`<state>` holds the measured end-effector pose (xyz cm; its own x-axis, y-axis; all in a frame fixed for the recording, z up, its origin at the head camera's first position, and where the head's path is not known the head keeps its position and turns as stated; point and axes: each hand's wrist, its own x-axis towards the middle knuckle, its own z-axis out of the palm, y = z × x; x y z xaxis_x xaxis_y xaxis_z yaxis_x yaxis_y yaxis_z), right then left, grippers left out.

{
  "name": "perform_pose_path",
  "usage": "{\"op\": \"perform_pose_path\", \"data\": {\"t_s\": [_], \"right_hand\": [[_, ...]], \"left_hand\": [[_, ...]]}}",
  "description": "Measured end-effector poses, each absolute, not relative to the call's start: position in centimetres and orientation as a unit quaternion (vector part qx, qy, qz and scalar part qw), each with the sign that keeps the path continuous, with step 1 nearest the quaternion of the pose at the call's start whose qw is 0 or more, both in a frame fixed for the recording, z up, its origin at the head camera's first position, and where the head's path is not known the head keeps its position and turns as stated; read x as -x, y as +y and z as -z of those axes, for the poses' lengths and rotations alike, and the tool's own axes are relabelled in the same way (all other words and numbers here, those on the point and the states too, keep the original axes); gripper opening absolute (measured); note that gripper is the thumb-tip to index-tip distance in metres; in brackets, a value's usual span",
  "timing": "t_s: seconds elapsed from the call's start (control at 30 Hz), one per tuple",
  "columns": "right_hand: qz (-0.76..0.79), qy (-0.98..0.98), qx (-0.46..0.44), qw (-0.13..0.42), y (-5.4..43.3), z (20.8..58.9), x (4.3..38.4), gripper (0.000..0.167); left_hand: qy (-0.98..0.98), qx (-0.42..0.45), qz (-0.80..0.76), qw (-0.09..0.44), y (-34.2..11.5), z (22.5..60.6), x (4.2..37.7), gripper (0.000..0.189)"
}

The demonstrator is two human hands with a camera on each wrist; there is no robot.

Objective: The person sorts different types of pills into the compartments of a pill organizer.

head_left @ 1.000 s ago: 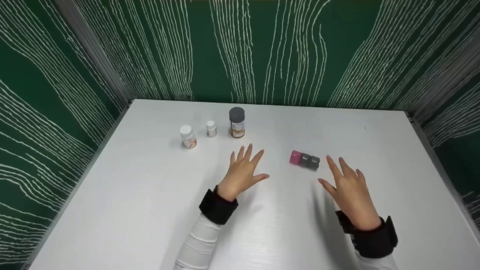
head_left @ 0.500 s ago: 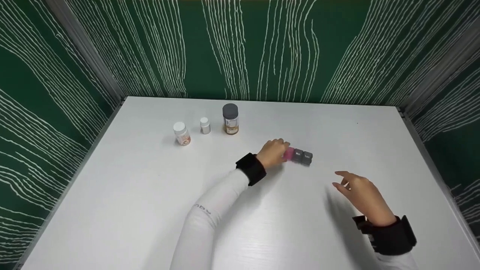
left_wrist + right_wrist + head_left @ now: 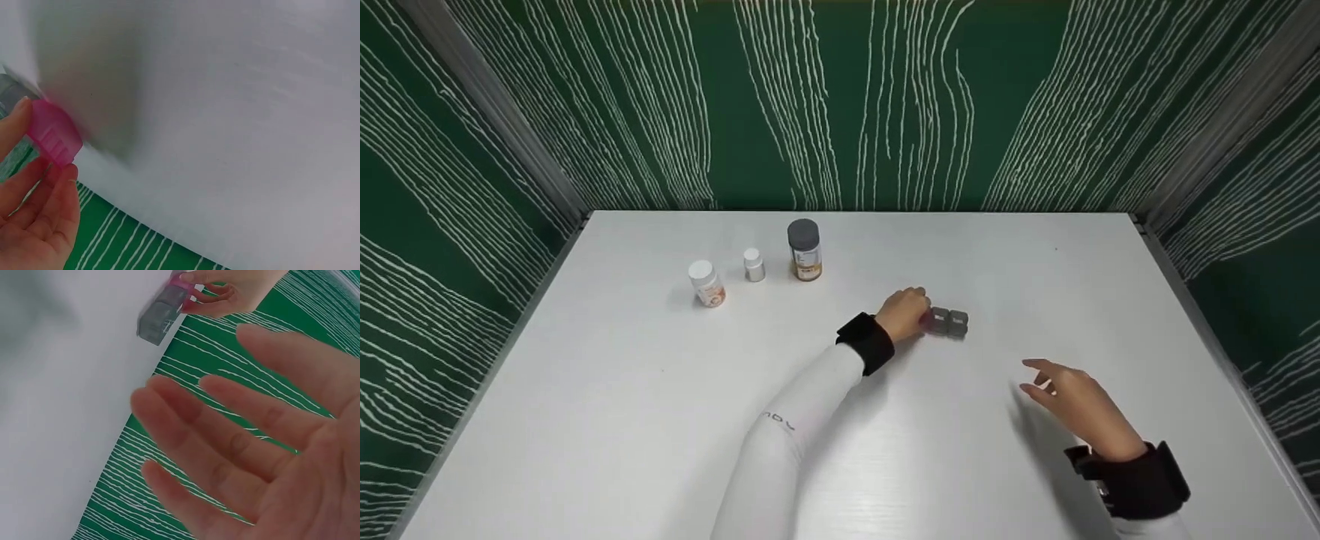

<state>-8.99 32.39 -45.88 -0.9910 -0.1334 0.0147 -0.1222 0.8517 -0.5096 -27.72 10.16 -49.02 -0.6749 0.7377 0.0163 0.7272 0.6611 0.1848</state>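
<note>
A small pill organizer [image 3: 949,322] lies on the white table, two grey lidded compartments showing in the head view. My left hand [image 3: 901,313] grips its left end and covers most of the pink compartment there. In the left wrist view the thumb and fingers pinch that pink compartment [image 3: 56,132] from both sides. The grey compartments [image 3: 160,318] stick out past the left fingers in the right wrist view. My right hand [image 3: 1076,401] hovers over the table to the right, apart from the organizer, with loosely bent fingers and nothing in it.
Farther back on the left stand a white bottle with an orange label [image 3: 707,283], a smaller white bottle [image 3: 754,265] and a brown jar with a dark grey lid [image 3: 805,250]. Green panels with white lines [image 3: 900,105] enclose the table's back and sides.
My left hand has moved right from above the table and taken hold of the organizer's pink end. My right hand has shifted slightly right, its fingers bending in from a spread pose.
</note>
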Motion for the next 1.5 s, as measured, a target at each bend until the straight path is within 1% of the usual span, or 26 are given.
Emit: {"op": "perform_pose_path", "data": {"t_s": [0.13, 0.27, 0.47, 0.7, 0.83, 0.9, 0.97, 1.03, 1.1, 1.2, 1.4, 1.47, 1.5], "right_hand": [[0.264, 0.962, 0.070, 0.013, 32.1, 46.0, 9.2, 0.040], [0.262, 0.962, 0.075, 0.022, 31.7, 46.0, 9.4, 0.040], [0.255, 0.962, 0.094, 0.030, 31.1, 46.3, 9.8, 0.040], [0.245, 0.962, 0.116, 0.034, 30.5, 46.4, 10.7, 0.039], [0.236, 0.962, 0.131, 0.039, 29.9, 46.3, 11.5, 0.037], [0.225, 0.963, 0.139, 0.045, 29.5, 46.3, 12.0, 0.037], [0.213, 0.964, 0.149, 0.055, 28.8, 46.3, 12.7, 0.037], [0.205, 0.964, 0.158, 0.067, 27.8, 46.4, 13.4, 0.037], [0.198, 0.962, 0.173, 0.072, 26.6, 46.2, 14.4, 0.037], [0.180, 0.960, 0.207, 0.057, 24.3, 46.4, 16.2, 0.039], [0.133, 0.951, 0.279, -0.013, 20.5, 48.3, 19.3, 0.050], [0.133, 0.948, 0.289, -0.029, 20.0, 49.1, 20.0, 0.050], [0.136, 0.946, 0.294, -0.036, 19.8, 49.4, 20.2, 0.047]], "left_hand": [[0.895, -0.419, -0.145, 0.043, 7.8, 48.9, 27.1, 0.009], [0.883, -0.440, -0.162, 0.030, 5.0, 49.0, 26.3, 0.006], [0.886, -0.422, -0.187, 0.044, 1.0, 49.2, 25.3, 0.018], [0.893, -0.397, -0.207, 0.050, -1.4, 49.5, 24.8, 0.022], [0.897, -0.395, -0.198, 0.034, -2.1, 49.7, 24.2, 0.023], [0.904, -0.391, -0.172, 0.019, -2.2, 49.7, 23.8, 0.029], [0.912, -0.384, -0.145, 0.006, -2.1, 49.5, 23.5, 0.040], [0.918, -0.375, -0.125, 0.004, -1.9, 49.4, 23.4, 0.050], [0.921, -0.371, -0.122, 0.008, -1.6, 49.4, 23.5, 0.054], [0.920, -0.369, -0.131, 0.023, -1.1, 49.4, 23.8, 0.048], [0.911, -0.368, -0.175, 0.056, -0.5, 49.8, 24.4, 0.038], [0.905, -0.371, -0.197, 0.061, -0.4, 49.8, 24.5, 0.035], [0.903, -0.373, -0.206, 0.064, -0.4, 49.8, 24.6, 0.034]]}}
